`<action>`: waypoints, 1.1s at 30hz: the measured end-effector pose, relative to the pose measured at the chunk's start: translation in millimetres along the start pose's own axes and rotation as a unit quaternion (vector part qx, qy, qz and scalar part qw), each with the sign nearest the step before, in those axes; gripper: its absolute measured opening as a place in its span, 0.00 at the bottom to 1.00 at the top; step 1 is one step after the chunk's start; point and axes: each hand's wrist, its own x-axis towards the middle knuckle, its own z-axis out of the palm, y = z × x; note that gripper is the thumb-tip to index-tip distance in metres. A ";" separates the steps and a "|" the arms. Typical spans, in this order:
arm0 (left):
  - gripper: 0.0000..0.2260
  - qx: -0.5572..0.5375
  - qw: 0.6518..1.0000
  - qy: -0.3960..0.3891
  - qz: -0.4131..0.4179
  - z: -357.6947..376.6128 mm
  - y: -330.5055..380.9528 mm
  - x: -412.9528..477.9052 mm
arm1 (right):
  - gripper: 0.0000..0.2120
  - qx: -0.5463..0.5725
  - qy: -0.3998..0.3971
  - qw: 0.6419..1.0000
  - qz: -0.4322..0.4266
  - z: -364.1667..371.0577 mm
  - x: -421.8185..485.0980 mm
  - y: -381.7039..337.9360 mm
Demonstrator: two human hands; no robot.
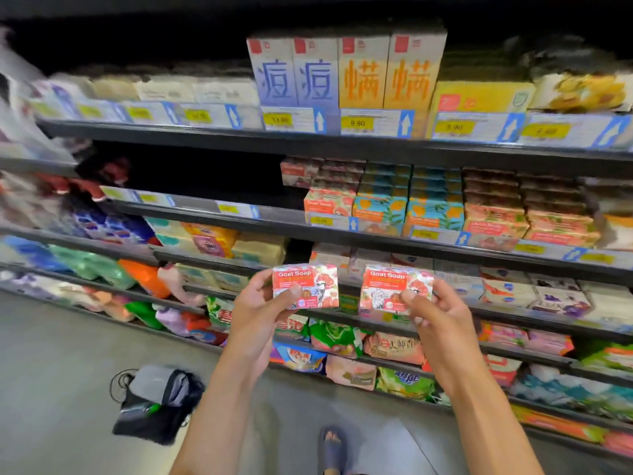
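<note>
The left hand [255, 311] grips one red Goat Soap box [305, 286], fingers curled round it; the right hand [440, 323] pinches a second Goat Soap box [394, 289], both raised side by side, apart, before the shop shelves [342, 145]

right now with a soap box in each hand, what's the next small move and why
Probably lift the left soap box up toward the stack of matching red boxes on the shelf above. The left hand and right hand each pinch one, and a dark gap shows just left of that stack, so the right soap box could follow.
</note>
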 end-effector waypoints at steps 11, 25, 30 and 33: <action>0.18 0.007 0.999 -0.014 0.030 -58.2 51.1 73.3 | 0.18 0.011 -0.032 0.998 -0.047 92.5 50.4 -12.7; 0.17 0.077 0.991 -0.077 0.080 -92.7 101.0 180.1 | 0.13 -0.035 0.066 0.992 -0.101 152.0 69.4 -13.9; 0.16 0.121 0.980 -0.115 0.107 -87.4 109.8 211.9 | 0.13 -0.028 0.094 0.986 -0.137 171.8 61.6 -12.8; 0.18 0.144 0.971 -0.145 0.123 -84.6 116.2 231.6 | 0.14 -0.036 0.114 0.982 -0.149 178.4 55.9 -4.7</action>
